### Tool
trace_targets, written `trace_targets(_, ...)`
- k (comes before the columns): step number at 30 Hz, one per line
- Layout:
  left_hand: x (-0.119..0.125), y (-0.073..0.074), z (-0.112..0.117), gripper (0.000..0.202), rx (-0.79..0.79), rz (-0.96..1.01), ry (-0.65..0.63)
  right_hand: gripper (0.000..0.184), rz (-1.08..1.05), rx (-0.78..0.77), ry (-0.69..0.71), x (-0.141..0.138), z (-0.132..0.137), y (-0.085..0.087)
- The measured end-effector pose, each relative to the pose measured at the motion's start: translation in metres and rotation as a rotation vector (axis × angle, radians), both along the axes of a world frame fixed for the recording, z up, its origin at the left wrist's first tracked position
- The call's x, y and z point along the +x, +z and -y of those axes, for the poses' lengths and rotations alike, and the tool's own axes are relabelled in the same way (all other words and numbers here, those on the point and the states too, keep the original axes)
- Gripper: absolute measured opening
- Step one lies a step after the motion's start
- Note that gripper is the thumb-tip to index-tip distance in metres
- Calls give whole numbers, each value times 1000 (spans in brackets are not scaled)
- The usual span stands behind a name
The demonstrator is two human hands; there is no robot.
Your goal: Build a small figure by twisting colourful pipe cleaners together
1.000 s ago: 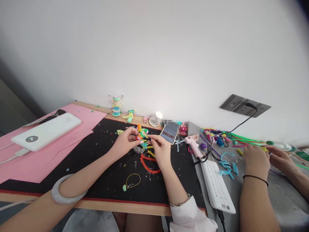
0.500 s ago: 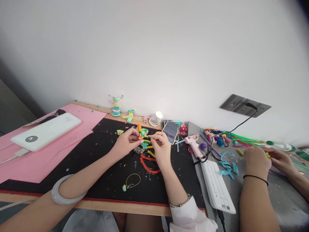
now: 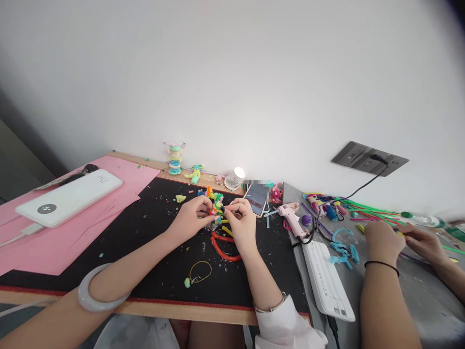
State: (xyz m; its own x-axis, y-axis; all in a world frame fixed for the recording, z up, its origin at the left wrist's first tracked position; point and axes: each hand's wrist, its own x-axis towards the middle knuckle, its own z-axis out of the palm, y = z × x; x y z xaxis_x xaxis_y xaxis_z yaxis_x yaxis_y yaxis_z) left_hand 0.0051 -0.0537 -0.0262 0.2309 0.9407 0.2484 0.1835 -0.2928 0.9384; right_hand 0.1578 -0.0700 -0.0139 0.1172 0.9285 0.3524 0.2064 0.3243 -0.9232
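My left hand point(image 3: 191, 217) and my right hand point(image 3: 241, 219) meet over the black mat point(image 3: 152, 252), both pinched on a small multicoloured pipe-cleaner figure point(image 3: 216, 204) held between their fingertips. Just below the hands lie red pipe cleaners point(image 3: 222, 246) bent into loops, with short yellow pieces beside them. A yellow ring with a small green pom point(image 3: 198, 273) lies nearer to me on the mat.
A phone point(image 3: 256, 198), a pink glue gun point(image 3: 291, 218) and a white keyboard point(image 3: 327, 281) lie to the right. Another person's hands point(image 3: 385, 239) work among pipe cleaners at far right. A white power bank point(image 3: 67, 196) sits on pink paper at left.
My hands have dropped slightly towards the mat with the figure still between them. The other person's hands shifted a little at the right.
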Motion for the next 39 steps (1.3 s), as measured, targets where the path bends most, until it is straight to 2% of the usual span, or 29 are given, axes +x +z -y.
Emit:
trace_targets(8,0,0,2,24,-6,6,38,5,-14,-19,15,0,0,-2)
trace_targets(14,1,0,3,43,-48,71,30,6,-14,-17,34,0,0,-2)
trace_targets(21,2,0,0,35,-40,123,-52,7,10,-11,28,2,-1,-1)
trace_targets(26,0,-2,-2,37,-164,161,-74,7,16,-8,23,3,0,0)
trace_targets(39,0,-3,-4,33,-206,216,-53,7,51,22,37,3,0,0)
